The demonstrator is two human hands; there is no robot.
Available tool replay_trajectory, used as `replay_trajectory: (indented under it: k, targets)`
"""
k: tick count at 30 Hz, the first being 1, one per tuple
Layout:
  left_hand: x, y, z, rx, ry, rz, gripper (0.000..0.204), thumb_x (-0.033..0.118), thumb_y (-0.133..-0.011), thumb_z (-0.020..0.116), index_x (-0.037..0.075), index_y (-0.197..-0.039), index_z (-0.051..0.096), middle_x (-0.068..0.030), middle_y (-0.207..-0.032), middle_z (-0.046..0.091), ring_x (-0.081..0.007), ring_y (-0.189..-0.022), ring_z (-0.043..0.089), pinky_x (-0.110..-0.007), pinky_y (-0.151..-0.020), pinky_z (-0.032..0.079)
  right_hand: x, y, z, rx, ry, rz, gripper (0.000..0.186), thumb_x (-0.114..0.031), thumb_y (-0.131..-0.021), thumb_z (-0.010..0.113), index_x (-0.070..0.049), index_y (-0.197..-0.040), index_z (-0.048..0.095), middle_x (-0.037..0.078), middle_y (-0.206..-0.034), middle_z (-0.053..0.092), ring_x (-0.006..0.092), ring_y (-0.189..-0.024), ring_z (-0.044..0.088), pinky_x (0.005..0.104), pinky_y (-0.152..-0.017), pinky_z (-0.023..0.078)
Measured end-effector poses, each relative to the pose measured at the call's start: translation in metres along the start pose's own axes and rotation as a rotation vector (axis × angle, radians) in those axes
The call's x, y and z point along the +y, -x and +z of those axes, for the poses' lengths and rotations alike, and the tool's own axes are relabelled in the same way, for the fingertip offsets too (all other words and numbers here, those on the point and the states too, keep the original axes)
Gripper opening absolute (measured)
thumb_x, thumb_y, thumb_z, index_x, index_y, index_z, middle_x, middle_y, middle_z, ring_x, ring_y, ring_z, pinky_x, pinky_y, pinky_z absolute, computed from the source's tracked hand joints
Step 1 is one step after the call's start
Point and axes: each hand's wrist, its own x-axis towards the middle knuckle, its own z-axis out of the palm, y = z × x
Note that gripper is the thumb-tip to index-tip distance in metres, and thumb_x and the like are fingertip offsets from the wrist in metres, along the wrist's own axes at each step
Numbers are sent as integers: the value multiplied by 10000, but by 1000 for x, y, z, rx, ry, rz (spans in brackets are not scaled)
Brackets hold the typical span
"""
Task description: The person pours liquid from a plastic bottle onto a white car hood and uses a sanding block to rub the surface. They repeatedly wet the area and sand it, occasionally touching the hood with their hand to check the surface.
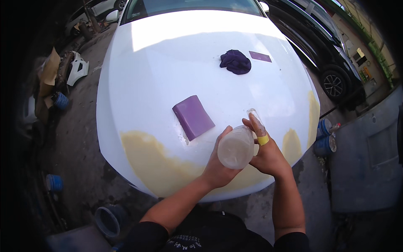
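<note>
A translucent plastic bottle (236,148), its round base toward me, is held over the front of a white car hood (147,92). My left hand (216,170) wraps its left side. My right hand (268,156) closes against the right side, with one finger stretched forward. Clear wrapping and a yellow band cover that finger. The bottle's far end is hidden. Left of the bottle lies a purple sanding sheet (194,118), folded or wrapped round a block; I cannot tell which. Yellowish patches (151,161) mark the hood's front edge.
Farther up the hood lie a crumpled dark purple cloth (236,62) and a small flat purple sheet (260,56). A dark car (331,54) stands at right. Blue cans (325,145) and a grey panel (365,159) flank the hood. A bucket (108,220) sits lower left.
</note>
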Motion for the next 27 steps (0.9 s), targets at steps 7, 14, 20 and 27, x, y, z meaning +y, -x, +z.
replay_trajectory:
  k: [7,14,20,27]
  targets:
    - [-1,-6,-26,-337,-288,65,852,239,-835,731,13,-1505,257,-217,-1531,286,-358,-1427,296,-435,-1153,293,43,42,19,241,-453,84,1108,-29,-748,798,-136,-1568,61,159,-1427,464,282,-1308,478,413,-1073,425]
    - [-65,-9,-115,-51,-1213,168,735,262,-794,765,88,-1429,439,-164,-1516,359,-370,-1413,312,-475,-1152,288,57,76,13,616,-935,245,965,23,-756,782,-51,-1523,201,125,-1307,533,256,-1185,548,391,-1005,462]
    - [-70,-29,-147,-218,-1317,332,456,146,-837,700,95,-1278,596,-111,-1429,498,-333,-1379,391,-488,-1143,305,68,97,9,680,-894,213,686,3,-767,788,2,-1360,442,103,-1232,583,234,-1121,586,373,-976,469]
    - [-26,-86,-162,114,-1067,434,163,55,-925,577,24,-1072,642,-134,-1000,699,-316,-911,678,-409,-826,543,64,106,6,749,-893,182,695,18,-758,779,-2,-1362,435,111,-1253,576,241,-1165,567,393,-1028,438]
